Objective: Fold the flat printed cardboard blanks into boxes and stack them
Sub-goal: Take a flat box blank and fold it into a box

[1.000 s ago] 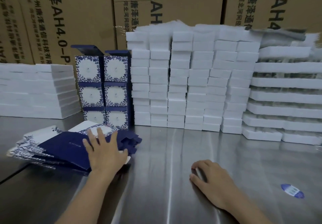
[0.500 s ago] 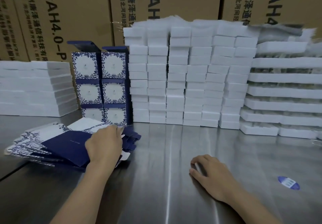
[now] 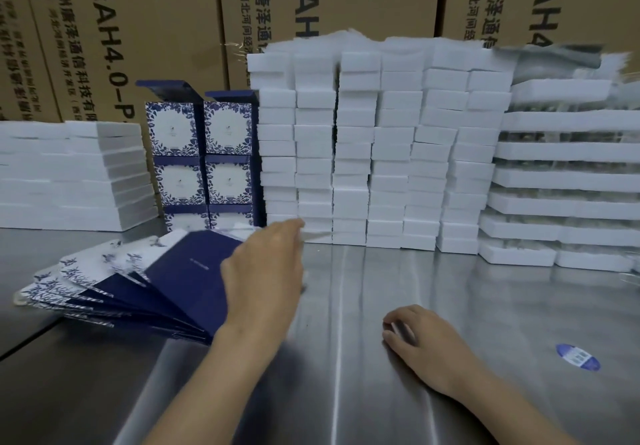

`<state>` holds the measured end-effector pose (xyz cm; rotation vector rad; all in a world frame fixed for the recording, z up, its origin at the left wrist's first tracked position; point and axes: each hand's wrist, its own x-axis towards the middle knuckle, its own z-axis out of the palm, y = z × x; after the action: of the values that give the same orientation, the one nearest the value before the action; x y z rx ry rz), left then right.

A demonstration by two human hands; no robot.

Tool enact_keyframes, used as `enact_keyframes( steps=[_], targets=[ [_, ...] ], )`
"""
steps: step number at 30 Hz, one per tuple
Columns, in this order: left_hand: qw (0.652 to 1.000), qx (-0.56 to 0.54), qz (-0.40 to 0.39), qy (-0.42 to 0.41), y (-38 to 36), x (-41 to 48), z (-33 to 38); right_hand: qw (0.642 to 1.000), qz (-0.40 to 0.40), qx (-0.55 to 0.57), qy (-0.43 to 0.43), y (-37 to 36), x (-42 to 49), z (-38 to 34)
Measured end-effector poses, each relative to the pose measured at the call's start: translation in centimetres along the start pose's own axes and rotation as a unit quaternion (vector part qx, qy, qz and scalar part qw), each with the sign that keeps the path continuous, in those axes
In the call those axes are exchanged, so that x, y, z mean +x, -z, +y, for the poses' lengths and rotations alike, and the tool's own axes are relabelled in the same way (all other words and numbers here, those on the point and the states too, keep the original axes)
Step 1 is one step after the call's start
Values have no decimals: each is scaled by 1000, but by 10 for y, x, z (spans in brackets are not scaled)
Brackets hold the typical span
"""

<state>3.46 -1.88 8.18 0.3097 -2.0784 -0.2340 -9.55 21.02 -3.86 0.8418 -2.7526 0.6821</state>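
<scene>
— Where are your hands?

— My left hand (image 3: 265, 271) is over the right end of the fanned pile of flat blanks (image 3: 145, 282) on the steel table (image 3: 381, 392). Its fingers point toward the white stacks, and the top navy blank (image 3: 194, 264) tilts up against it. The fingers are blurred, so I cannot tell whether I am gripping that blank or only pushing it.

— And the other?

— My right hand (image 3: 426, 347) rests on the table, well apart from the pile, fingers loosely curled and holding nothing.

— Any finished boxes?

— Yes, the folded boxes (image 3: 204, 157) stand behind the pile in 2 columns, 3 high, with the top flaps up. White foam blocks (image 3: 363, 154) are stacked just beside them on the right, and white sheets (image 3: 72, 174) on the left.

— Anything else?

— A blue oval sticker (image 3: 577, 357) lies on the table near my right hand, and brown cartons (image 3: 145, 29) line the back.
</scene>
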Motion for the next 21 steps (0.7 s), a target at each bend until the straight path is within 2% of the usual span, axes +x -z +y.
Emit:
enact_keyframes(
  steps=[3,6,8,10,12,14,15,17,18,19,21],
  targets=[
    [985,64,-162,-3,-26,-16,6,1000,5,16,1,1,-1,-1],
    [955,-3,-298,-3,-44,-33,4,1000,5,16,6,1,-2,-2],
    [942,-65,-328,32,-46,-33,1,1000,1,15,9,2,-2,-2],
    [959,-84,-256,84,-44,-21,-11,1000,-1,14,13,2,-3,-2],
    [981,-59,-123,140,-39,-5,-34,1000,-2,14,16,2,-4,-1],
    [968,-54,-34,241,-33,-1,-63,1000,-5,13,18,2,-4,-1],
    [947,-80,-13,311,-31,-4,-78,1000,-5,12,18,2,-4,-1],
    [882,-150,-9,446,-30,-17,-95,1000,-6,10,17,3,-3,-1],
    [863,-158,-20,479,-32,-25,-100,1000,-6,9,18,3,-3,-1],
    [863,-142,-38,484,-34,-32,-102,1000,-5,8,18,2,-3,-2],
    [886,-83,-72,451,-36,-40,-106,1000,-6,9,17,2,-3,-1]
  ],
)
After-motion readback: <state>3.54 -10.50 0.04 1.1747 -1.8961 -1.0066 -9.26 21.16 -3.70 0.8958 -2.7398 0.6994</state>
